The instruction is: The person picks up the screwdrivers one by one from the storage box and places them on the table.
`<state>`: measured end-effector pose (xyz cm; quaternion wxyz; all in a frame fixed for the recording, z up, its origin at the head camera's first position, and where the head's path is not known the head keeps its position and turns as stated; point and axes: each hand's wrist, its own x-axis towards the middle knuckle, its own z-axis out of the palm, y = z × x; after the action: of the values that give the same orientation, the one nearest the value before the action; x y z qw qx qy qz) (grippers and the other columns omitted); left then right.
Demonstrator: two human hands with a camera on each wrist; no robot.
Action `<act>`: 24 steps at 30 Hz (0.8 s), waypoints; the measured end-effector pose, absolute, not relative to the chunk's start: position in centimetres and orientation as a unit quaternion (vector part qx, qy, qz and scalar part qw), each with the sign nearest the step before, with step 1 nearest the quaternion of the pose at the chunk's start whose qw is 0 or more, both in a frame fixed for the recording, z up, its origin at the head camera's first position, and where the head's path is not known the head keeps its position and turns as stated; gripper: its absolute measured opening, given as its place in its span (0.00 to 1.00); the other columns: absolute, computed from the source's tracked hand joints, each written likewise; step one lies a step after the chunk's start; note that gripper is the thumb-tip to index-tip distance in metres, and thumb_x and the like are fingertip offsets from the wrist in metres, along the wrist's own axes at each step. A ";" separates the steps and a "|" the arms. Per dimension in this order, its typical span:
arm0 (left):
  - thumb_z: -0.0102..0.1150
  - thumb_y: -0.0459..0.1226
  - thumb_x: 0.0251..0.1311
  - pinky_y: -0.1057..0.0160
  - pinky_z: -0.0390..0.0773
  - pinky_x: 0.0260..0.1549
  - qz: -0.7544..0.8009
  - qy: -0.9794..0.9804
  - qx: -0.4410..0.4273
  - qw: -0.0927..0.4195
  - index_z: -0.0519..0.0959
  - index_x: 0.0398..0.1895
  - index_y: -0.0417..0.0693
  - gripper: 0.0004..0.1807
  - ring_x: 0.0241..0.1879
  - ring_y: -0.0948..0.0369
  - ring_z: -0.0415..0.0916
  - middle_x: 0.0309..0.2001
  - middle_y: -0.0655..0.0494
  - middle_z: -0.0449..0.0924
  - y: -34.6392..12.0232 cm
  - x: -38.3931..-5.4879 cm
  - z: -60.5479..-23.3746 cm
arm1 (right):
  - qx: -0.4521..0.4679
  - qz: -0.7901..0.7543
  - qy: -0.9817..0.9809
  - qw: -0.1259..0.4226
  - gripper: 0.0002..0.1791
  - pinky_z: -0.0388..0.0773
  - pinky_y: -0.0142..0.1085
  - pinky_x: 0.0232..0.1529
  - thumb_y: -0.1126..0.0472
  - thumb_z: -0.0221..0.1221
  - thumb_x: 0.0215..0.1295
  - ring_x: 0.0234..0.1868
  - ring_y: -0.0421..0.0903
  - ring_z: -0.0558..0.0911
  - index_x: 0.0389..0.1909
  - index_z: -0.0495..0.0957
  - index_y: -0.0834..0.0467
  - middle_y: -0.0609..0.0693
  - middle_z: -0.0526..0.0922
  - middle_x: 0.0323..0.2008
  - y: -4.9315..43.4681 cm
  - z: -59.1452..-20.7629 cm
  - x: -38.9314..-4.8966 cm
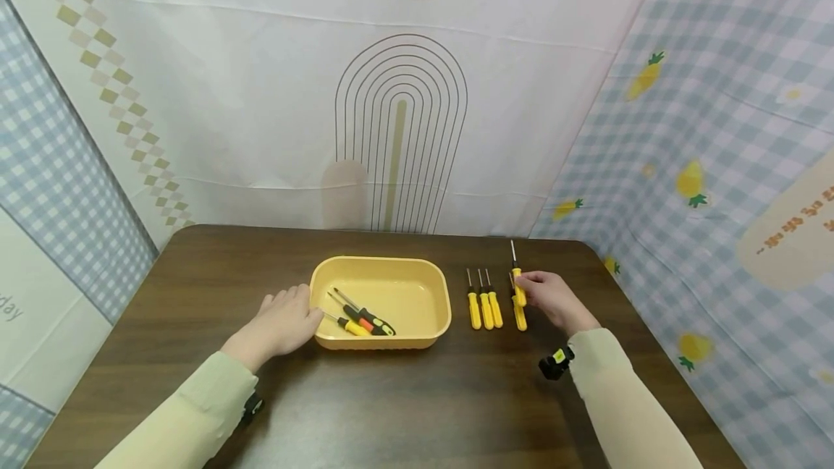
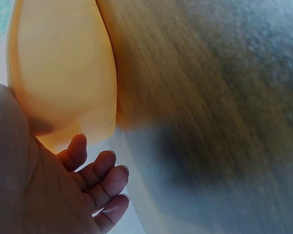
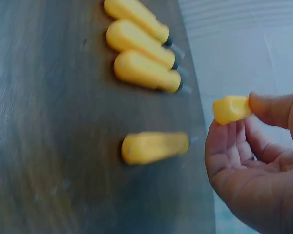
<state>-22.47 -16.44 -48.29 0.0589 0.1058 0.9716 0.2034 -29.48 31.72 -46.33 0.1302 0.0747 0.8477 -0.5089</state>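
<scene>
My left hand [image 1: 281, 323] holds the left end of a yellow plastic tray [image 1: 438, 295], thumb over the rim and fingers outside the wall. In the left wrist view its fingers are bent beside the tray's end wall. Inside the tray, at its left, lie a yellow-handled screwdriver [image 1: 355, 327] and black-handled ones [image 1: 378, 322], partly overlapping. My right hand [image 1: 552, 295] pinches a yellow screwdriver [image 1: 519, 288] by its handle between thumb and fingers, shaft pointing away. In the right wrist view the held handle [image 3: 229, 109] shows end-on. Another yellow screwdriver [image 1: 520, 317] lies on the table just below it.
Three yellow-handled screwdrivers [image 1: 485, 310] lie in a row between the tray and my right hand. The dark wooden table [image 1: 391, 411] ends at a patterned cloth [image 1: 260, 107] behind, with a checked cloth [image 1: 684, 129] along the right.
</scene>
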 end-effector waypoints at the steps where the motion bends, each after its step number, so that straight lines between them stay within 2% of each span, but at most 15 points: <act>1: 0.44 0.46 0.65 0.52 0.60 0.36 0.203 0.972 0.106 0.058 0.68 0.45 0.37 0.19 0.34 0.54 0.63 0.34 0.52 0.67 -16.4 -22.5 -48.3 | 0.087 -0.502 0.851 0.130 0.26 0.71 0.49 0.55 0.55 0.49 0.74 0.52 0.54 0.76 0.63 0.65 0.70 0.65 0.69 0.59 32.0 -46.4 -29.4; 8: 0.44 0.45 0.65 0.50 0.61 0.36 0.198 0.972 0.113 0.050 0.69 0.44 0.37 0.18 0.34 0.53 0.64 0.34 0.51 0.67 -16.5 -22.4 -48.3 | 0.145 -0.440 0.876 0.136 0.24 0.74 0.46 0.49 0.56 0.52 0.72 0.48 0.52 0.77 0.59 0.70 0.70 0.63 0.73 0.55 33.4 -47.4 -29.0; 18: 0.44 0.46 0.65 0.51 0.61 0.36 0.200 0.972 0.111 0.054 0.68 0.43 0.38 0.18 0.33 0.53 0.63 0.33 0.51 0.66 -16.4 -22.5 -48.3 | 0.156 -0.410 0.884 0.162 0.19 0.78 0.39 0.38 0.60 0.54 0.69 0.38 0.49 0.79 0.53 0.75 0.72 0.61 0.78 0.47 34.0 -48.6 -29.1; 24: 0.44 0.46 0.65 0.51 0.61 0.36 0.200 0.972 0.110 0.056 0.68 0.43 0.38 0.18 0.33 0.53 0.63 0.33 0.51 0.66 -16.4 -22.6 -48.3 | 0.162 -0.400 0.887 0.162 0.17 0.77 0.38 0.35 0.62 0.54 0.69 0.34 0.48 0.78 0.50 0.76 0.71 0.59 0.78 0.41 33.7 -48.5 -28.9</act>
<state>-22.58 -16.44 -48.34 0.0559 0.1100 0.9719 0.2003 -28.95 33.74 -48.52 0.1617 0.1625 0.8875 -0.3998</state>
